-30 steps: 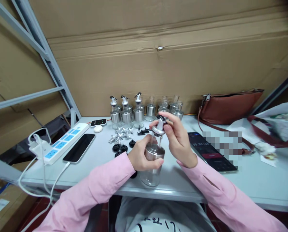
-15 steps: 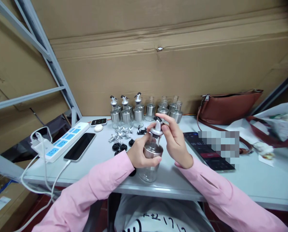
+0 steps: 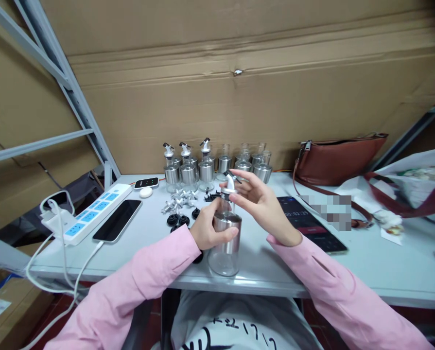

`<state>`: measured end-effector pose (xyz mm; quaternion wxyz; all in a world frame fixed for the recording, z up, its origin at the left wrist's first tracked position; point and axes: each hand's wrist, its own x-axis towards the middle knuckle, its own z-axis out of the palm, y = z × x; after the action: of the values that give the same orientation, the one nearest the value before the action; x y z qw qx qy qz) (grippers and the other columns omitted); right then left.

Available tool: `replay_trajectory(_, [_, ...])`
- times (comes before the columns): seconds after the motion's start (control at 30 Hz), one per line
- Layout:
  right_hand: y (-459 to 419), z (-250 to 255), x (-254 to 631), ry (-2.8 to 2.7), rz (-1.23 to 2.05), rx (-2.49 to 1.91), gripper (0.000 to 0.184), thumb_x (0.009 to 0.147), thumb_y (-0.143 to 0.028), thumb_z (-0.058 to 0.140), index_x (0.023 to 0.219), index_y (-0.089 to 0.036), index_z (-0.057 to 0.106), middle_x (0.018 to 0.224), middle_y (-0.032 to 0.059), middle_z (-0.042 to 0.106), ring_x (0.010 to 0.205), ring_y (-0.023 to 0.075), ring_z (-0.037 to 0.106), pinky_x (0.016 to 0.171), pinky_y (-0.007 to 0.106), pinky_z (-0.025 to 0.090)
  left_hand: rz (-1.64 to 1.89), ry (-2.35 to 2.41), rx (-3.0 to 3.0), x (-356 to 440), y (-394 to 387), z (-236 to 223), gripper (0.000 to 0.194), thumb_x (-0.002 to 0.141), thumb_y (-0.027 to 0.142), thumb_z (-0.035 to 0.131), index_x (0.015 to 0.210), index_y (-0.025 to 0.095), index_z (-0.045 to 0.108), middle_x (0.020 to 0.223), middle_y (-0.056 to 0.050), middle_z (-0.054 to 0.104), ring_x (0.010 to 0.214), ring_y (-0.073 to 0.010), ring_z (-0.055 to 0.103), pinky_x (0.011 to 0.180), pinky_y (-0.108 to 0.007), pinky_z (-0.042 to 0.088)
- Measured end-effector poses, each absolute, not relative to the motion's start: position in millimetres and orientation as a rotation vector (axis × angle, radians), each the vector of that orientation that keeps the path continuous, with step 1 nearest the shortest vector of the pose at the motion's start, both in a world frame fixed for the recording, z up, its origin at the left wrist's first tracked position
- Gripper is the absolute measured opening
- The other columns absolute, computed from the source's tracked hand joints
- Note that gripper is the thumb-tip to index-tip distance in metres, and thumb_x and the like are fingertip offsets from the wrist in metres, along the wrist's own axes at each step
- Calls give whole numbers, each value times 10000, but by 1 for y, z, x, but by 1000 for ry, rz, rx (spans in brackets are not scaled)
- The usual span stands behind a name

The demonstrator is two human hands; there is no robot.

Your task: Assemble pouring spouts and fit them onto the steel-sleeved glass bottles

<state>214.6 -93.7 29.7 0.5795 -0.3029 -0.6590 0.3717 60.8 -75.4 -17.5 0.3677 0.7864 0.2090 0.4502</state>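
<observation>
A glass bottle [image 3: 223,263] with a stainless-steel sleeve stands upright at the table's front edge. Around its sleeve and shoulder my left hand [image 3: 209,229] is closed. A silver pour spout [image 3: 229,183] with a black flip lever sits on top at the bottle's neck. My right hand [image 3: 264,206] has thumb and fingers curved about this spout, the thumb at its base and the fingertips by the lever. Left of the bottle lie black ring-shaped caps [image 3: 183,221], some hidden by my left forearm. Silver spout pieces [image 3: 181,200] and small black levers [image 3: 212,196] lie behind them.
Along the cardboard backing stand several bottles [image 3: 206,171], three with spouts on. A power strip [image 3: 96,214], a phone [image 3: 118,221] and a white round case [image 3: 146,192] are on the left. To the right are a phone running a timer [image 3: 312,228] and a brown bag [image 3: 334,163].
The spout has gone from tilted to more upright over the neck. My right hand's fingers have loosened and spread slightly around it. My left hand keeps its hold on the bottle.
</observation>
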Motion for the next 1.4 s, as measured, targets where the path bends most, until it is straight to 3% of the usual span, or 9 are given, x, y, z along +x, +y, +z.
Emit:
replay_trajectory(0.3, [-89, 32, 213, -1471, 912, -765, 450, 708, -327, 723, 1113, -213, 562, 924, 51, 702, 876, 193, 678, 731, 369, 590, 1122, 500, 1954, 58, -70, -22, 512, 746, 571, 573, 1023, 153, 471, 879, -28, 535, 800, -172, 514, 732, -291, 429])
replay_trajectory(0.43, [-89, 55, 208, -1556, 686, -779, 436, 720, -311, 706, 1113, -198, 557, 995, 74, 680, 909, 213, 673, 800, 393, 571, 1207, 548, 1871, 61, -72, -19, 543, 798, 555, 539, 1155, 184, 368, 1025, -63, 534, 933, -200, 536, 845, -344, 439])
replay_trajectory(0.6, [-54, 88, 219, -1555, 257, -742, 392, 814, -347, 599, 1179, -242, 499, 1093, 63, 643, 1039, 227, 628, 889, 402, 521, 1649, 627, 1782, 65, -66, -15, 505, 839, 451, 525, 1228, 273, 255, 1278, -89, 359, 1162, -211, 467, 985, -390, 392])
replay_trajectory(0.7, [-20, 90, 226, -1559, 112, -777, 387, 823, -293, 573, 1193, -235, 477, 1111, 80, 630, 1054, 237, 613, 890, 403, 507, 1888, 680, 1723, 65, -61, -16, 416, 846, 407, 508, 1176, 284, 287, 1271, -78, 330, 1167, -203, 460, 931, -362, 433])
replay_trajectory(0.87, [26, 66, 230, -1648, 91, -885, 399, 768, -153, 541, 1157, -183, 458, 1075, 118, 644, 927, 224, 639, 857, 415, 495, 1894, 705, 1644, 66, -59, -17, 337, 837, 367, 497, 1116, 275, 332, 1195, -58, 363, 1031, -161, 494, 774, -281, 483])
replay_trajectory(1.1, [54, 35, 232, -1668, 115, -1019, 400, 749, -146, 514, 1142, -159, 439, 1100, 153, 629, 981, 233, 609, 896, 402, 443, 2069, 746, 1596, 45, -40, 12, 288, 819, 296, 473, 1077, 257, 351, 1118, -45, 431, 953, -148, 523, 742, -271, 474])
replay_trajectory(1.23, [59, 30, 232, -1650, 104, -1091, 404, 737, -154, 520, 1133, -140, 442, 1108, 167, 625, 986, 244, 603, 893, 387, 431, 1424, 1166, 2203, 28, -16, 23, 220, 786, 150, 442, 999, 195, 471, 990, -47, 557, 969, -176, 532, 884, -344, 447])
replay_trajectory(1.3, [62, 29, 233, -1661, 100, -1105, 408, 740, -149, 513, 1141, -131, 437, 1104, 167, 625, 989, 244, 600, 898, 385, 424, 883, 1379, 2548, 26, -4, 24, 239, 800, 112, 408, 986, 180, 543, 1062, -69, 592, 1063, -221, 507, 953, -398, 410])
replay_trajectory(1.4, [67, 29, 235, -1675, 91, -1143, 417, 754, -143, 501, 1164, -117, 427, 1084, 167, 626, 974, 249, 601, 904, 397, 418, 191, 1483, 2736, 34, 13, 20, 390, 817, 46, 345, 1123, 164, 556, 1192, -102, 583, 1144, -235, 493, 952, -375, 418])
